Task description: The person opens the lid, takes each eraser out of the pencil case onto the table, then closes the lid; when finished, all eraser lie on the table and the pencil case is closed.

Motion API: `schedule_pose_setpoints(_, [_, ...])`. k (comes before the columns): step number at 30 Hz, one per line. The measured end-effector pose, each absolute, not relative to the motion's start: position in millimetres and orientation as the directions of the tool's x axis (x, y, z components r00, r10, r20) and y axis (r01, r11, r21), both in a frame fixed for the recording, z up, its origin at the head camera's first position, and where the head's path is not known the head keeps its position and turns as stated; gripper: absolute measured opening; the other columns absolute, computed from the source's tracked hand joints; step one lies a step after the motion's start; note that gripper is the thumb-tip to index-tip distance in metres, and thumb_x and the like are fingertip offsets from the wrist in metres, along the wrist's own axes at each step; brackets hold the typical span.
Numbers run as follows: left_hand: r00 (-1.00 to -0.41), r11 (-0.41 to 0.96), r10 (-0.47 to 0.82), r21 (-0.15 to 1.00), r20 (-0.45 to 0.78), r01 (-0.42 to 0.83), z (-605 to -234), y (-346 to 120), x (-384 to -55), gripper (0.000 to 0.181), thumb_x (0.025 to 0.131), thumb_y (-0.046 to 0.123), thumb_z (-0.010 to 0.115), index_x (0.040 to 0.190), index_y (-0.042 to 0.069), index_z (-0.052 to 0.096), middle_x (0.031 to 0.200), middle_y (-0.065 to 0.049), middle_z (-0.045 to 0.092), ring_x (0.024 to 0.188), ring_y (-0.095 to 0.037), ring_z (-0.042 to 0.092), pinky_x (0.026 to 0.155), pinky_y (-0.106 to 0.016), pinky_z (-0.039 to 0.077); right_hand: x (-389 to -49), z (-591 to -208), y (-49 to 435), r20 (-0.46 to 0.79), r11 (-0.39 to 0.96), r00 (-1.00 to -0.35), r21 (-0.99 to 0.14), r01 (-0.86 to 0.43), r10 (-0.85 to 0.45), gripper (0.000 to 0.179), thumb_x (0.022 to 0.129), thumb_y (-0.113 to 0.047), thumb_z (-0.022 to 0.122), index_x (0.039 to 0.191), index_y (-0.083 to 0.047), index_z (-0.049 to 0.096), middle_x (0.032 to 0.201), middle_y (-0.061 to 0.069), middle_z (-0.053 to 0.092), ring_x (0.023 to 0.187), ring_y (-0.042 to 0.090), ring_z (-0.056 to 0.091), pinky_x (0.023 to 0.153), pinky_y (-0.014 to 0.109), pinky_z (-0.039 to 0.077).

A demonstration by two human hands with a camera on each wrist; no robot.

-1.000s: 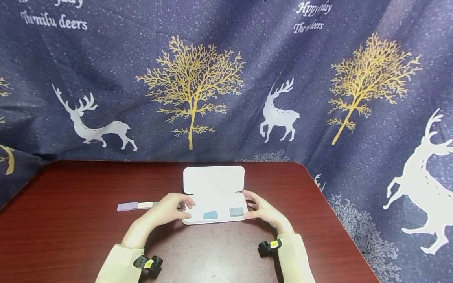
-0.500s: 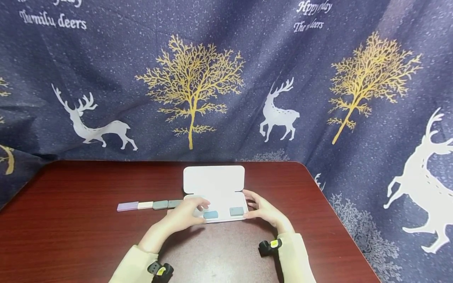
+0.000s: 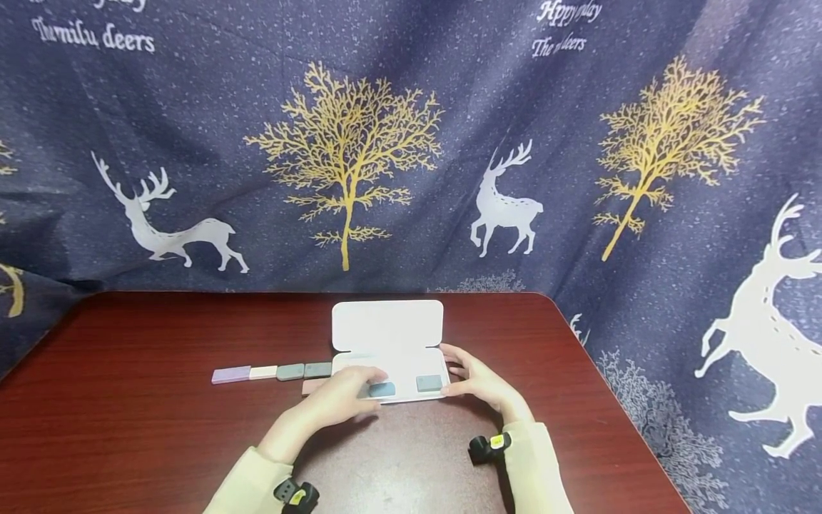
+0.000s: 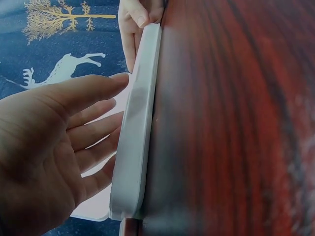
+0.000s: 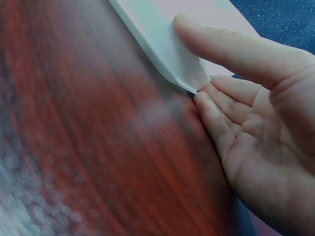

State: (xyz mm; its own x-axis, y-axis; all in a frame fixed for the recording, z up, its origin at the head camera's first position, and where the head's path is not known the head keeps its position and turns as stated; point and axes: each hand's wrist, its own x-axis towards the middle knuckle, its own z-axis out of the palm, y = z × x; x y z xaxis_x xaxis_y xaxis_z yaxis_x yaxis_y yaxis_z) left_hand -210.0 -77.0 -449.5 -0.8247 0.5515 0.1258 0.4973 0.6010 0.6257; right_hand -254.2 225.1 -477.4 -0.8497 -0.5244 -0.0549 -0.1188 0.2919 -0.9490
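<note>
A white hinged case (image 3: 404,357) lies on the table with its lid (image 3: 388,326) raised at the back. Inside are a small blue block (image 3: 382,389) with rounded ends, toward the middle, and a grey-green block (image 3: 429,383) at the right. My left hand (image 3: 343,395) hovers over the case's left part. Its fingers reach in beside the blue block, and its thumb is near the front wall; in the left wrist view (image 4: 54,132) the fingers look relaxed and apart. My right hand (image 3: 478,385) holds the case's right end, thumb over the rim and fingers against the side.
Left of the case runs a row of small flat blocks: purple (image 3: 231,375), cream (image 3: 263,372), grey-green (image 3: 290,372) and dark green (image 3: 317,370). A pink block (image 3: 312,386) is partly hidden by my left hand. A patterned cloth (image 3: 411,178) hangs behind the table (image 3: 160,428).
My left hand has moved right from the case's left end to beside the blue block, uncovering the green blocks and part of the pink one. My right hand has stayed in place.
</note>
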Motion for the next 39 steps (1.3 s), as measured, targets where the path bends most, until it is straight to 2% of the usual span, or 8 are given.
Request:
schedule_pose_setpoints(15, [-0.816,0.602,0.57,0.626,0.097,0.495,-448.9,-73.4,-209.4,0.045,0.077,0.011,0.077,0.119,0.001,0.065,0.116,-0.013,0.07,0.111,-0.026,0.065,0.098,-0.046,0.049,-253.9,-476.8,224.4,-0.052,0.284,-0.848,-0.952,-0.118,-0.527,0.087,0.081,-0.006,0.076,0.149,0.007,0.024,0.151,0.029,0.032,0.136,0.046,0.036,0.113,0.056,0.031])
schedule_pose_setpoints(19, [-0.807,0.596,0.58,0.62,0.106,0.51,-450.2,-73.5,-210.1,0.045,0.077,0.012,0.077,0.119,0.001,0.065,0.114,-0.012,0.07,0.097,-0.02,0.066,0.098,-0.045,0.049,-253.7,-477.4,225.0,-0.06,0.299,-0.852,-0.947,-0.116,-0.52,0.088,0.081,-0.007,0.076,0.15,0.007,0.024,0.152,0.029,0.031,0.137,0.046,0.036,0.112,0.056,0.031])
schedule_pose_setpoints(24, [-0.806,0.595,0.581,0.614,0.117,0.518,-451.1,-73.3,-210.8,0.045,0.077,0.012,0.077,0.119,0.001,0.065,0.113,-0.011,0.07,0.091,-0.014,0.065,0.097,-0.044,0.05,-254.2,-478.1,225.0,-0.069,0.309,-0.854,-0.945,-0.11,-0.516,0.088,0.081,-0.008,0.077,0.15,0.006,0.024,0.153,0.028,0.031,0.137,0.046,0.036,0.112,0.056,0.031])
schedule_pose_setpoints(25, [-0.805,0.593,0.582,0.615,0.118,0.519,-451.1,-73.4,-210.8,0.045,0.077,0.012,0.077,0.119,0.001,0.065,0.111,-0.01,0.07,0.085,-0.013,0.066,0.096,-0.044,0.051,-254.4,-478.4,225.1,-0.07,0.309,-0.854,-0.945,-0.109,-0.516,0.088,0.081,-0.008,0.077,0.15,0.006,0.024,0.153,0.028,0.031,0.137,0.046,0.036,0.112,0.056,0.032])
schedule_pose_setpoints(29, [-0.803,0.586,0.586,0.626,0.11,0.514,-450.6,-73.2,-210.9,0.045,0.079,0.011,0.076,0.121,0.0,0.064,0.089,-0.002,0.07,0.055,0.0,0.055,0.089,-0.037,0.052,-255.3,-479.6,225.2,-0.069,0.304,-0.851,-0.947,-0.109,-0.52,0.088,0.081,-0.007,0.076,0.15,0.006,0.023,0.153,0.028,0.031,0.136,0.046,0.036,0.112,0.055,0.032])
schedule_pose_setpoints(31, [-0.801,0.582,0.589,0.633,0.105,0.511,-450.6,-73.2,-211.1,0.045,0.079,0.011,0.075,0.122,0.0,0.063,0.077,0.003,0.065,0.047,0.002,0.051,0.085,-0.034,0.051,-255.6,-480.1,225.3,-0.067,0.303,-0.851,-0.946,-0.111,-0.521,0.087,0.081,-0.006,0.076,0.15,0.006,0.024,0.153,0.028,0.031,0.136,0.046,0.037,0.112,0.055,0.033])
schedule_pose_setpoints(35, [-0.804,0.584,0.585,0.632,0.106,0.509,-450.7,-72.9,-210.9,0.045,0.079,0.01,0.075,0.121,-0.001,0.063,0.075,0.005,0.064,0.047,0.001,0.053,0.082,-0.03,0.051,-255.5,-480.5,225.8,-0.069,0.311,-0.854,-0.944,-0.112,-0.516,0.087,0.081,-0.006,0.076,0.15,0.005,0.024,0.153,0.028,0.031,0.137,0.046,0.036,0.112,0.055,0.032])
schedule_pose_setpoints(39, [-0.808,0.593,0.573,0.613,0.134,0.522,-450.9,-71.5,-209.7,0.047,0.077,0.01,0.077,0.121,-0.001,0.063,0.101,-0.008,0.071,0.08,-0.012,0.066,0.092,-0.038,0.052,-254.9,-480.0,226.1,-0.071,0.314,-0.856,-0.943,-0.11,-0.512,0.087,0.081,-0.006,0.076,0.15,0.005,0.024,0.153,0.028,0.03,0.137,0.046,0.036,0.112,0.055,0.032])
